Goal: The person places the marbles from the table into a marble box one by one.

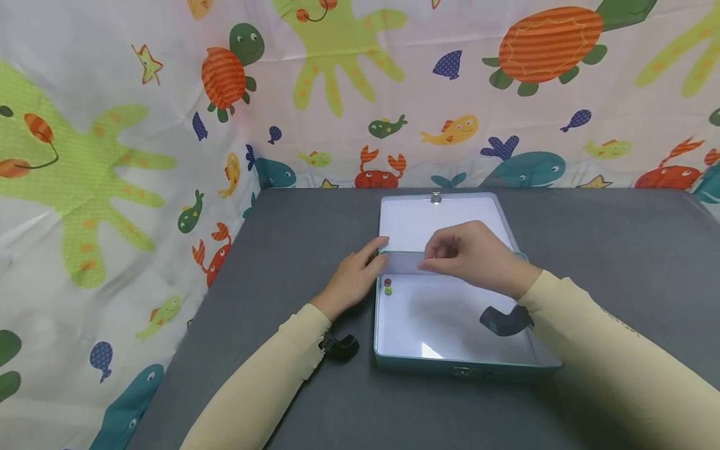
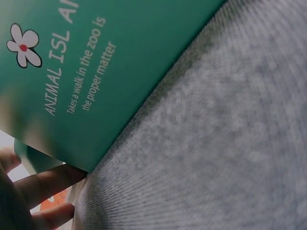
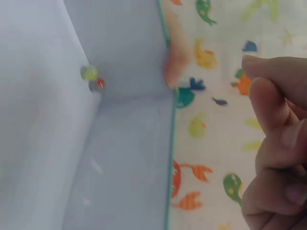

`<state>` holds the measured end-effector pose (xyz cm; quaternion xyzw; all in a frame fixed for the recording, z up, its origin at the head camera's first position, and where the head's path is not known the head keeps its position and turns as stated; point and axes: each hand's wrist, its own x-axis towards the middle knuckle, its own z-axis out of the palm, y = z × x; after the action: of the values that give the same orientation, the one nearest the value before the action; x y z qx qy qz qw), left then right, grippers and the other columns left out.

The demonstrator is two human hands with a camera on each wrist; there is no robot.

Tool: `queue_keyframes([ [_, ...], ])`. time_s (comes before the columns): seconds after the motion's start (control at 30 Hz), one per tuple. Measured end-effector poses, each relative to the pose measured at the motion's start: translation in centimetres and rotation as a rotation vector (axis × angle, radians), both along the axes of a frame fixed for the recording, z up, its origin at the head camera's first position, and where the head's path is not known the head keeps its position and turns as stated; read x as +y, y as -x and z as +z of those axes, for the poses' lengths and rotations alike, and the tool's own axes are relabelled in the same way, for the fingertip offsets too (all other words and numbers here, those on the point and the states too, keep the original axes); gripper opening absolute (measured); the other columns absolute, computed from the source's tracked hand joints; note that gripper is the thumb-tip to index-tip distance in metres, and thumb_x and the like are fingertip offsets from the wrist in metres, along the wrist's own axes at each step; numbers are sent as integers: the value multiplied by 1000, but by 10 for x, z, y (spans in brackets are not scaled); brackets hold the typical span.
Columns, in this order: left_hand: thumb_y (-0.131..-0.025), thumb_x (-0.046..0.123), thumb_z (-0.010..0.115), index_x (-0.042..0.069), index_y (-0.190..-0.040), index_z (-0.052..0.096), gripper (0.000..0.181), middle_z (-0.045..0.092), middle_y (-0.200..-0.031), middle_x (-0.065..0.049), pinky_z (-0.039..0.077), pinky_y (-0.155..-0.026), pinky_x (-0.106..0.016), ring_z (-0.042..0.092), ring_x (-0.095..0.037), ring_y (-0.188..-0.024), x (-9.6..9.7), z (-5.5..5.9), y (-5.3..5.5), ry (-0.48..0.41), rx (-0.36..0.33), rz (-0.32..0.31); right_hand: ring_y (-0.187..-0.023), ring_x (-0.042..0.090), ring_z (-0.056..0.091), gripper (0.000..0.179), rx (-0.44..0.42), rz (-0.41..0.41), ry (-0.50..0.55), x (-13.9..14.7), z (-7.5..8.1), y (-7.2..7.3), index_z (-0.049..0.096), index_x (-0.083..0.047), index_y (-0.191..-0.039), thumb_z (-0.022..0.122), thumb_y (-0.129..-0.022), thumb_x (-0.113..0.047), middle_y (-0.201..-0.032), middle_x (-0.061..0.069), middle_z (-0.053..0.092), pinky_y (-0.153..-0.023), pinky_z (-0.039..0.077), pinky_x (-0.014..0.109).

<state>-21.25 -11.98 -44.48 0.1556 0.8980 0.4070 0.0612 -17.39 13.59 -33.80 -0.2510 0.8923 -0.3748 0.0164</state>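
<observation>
From head, we look forward and down over box [image 1: 450, 331] toward far curtain [image 1: 337, 140]. Left wrist: we face box's green outside, close. Right wrist: box's far left corner, near, shared with head.

My flat case [image 1: 469, 367], green outside and glossy white inside, lies open before me, its white-lined lid [image 1: 405, 219] tipped back away from me and my left hand [image 1: 351, 281] touching its far left corner. Two tiny rounded pieces, one red [image 1: 387, 282] and one yellow-green [image 1: 388, 291], sit close together in that inner corner, the red one farther from me, while my right hand [image 1: 478, 259] hovers above the case, fingers curled.
</observation>
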Motion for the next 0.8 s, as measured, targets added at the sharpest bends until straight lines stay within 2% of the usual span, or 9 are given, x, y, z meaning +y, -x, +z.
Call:
queue_keyframes([
  [0.2, -108, 55, 40, 38, -160, 43, 55, 50, -160, 0, 16, -128, -55, 38, -34, -153, -2, 1, -1, 0, 14, -14, -66, 18, 55, 8, -30, -88, 11, 29, 10, -11, 82, -18, -96, 85, -89, -17, -68, -2, 62, -57, 44, 28],
  [0.33, -108, 54, 40, 37, -161, 42, 56, 49, -162, 0, 17, -127, -58, 34, -37, -154, -1, 2, -2, -15, 8, -20, -66, 18, 56, 9, 2, -132, 35, 50, 14, -18, 83, -16, -99, 85, -90, -17, -69, -2, 64, -57, 44, 28],
  [0.47, -108, 55, 40, 36, -161, 42, 56, 49, -162, 0, 16, -128, -55, 37, -34, -153, -1, 0, 0, -21, 17, -22, -66, 19, 56, 12, 12, -197, 64, 72, 15, -24, 82, -14, -101, 85, -91, -19, -68, 0, 63, -55, 44, 28],
  [0.6, -108, 54, 40, 34, -161, 43, 56, 50, -161, -1, 15, -128, -54, 38, -32, -153, 0, -1, 0, -25, 23, -25, -68, 19, 57, 14, 7, -262, 50, 92, 11, -29, 82, -13, -104, 82, -94, -22, -70, 3, 65, -57, 48, 27],
  [0.8, -108, 52, 40, 32, -161, 44, 56, 50, -160, -2, 15, -128, -53, 40, -30, -152, 2, 1, -1, -28, 20, -23, -70, 20, 58, 22, -21, -365, 42, 127, -6, -37, 80, -11, -111, 78, -97, -28, -75, 3, 67, -56, 47, 27],
])
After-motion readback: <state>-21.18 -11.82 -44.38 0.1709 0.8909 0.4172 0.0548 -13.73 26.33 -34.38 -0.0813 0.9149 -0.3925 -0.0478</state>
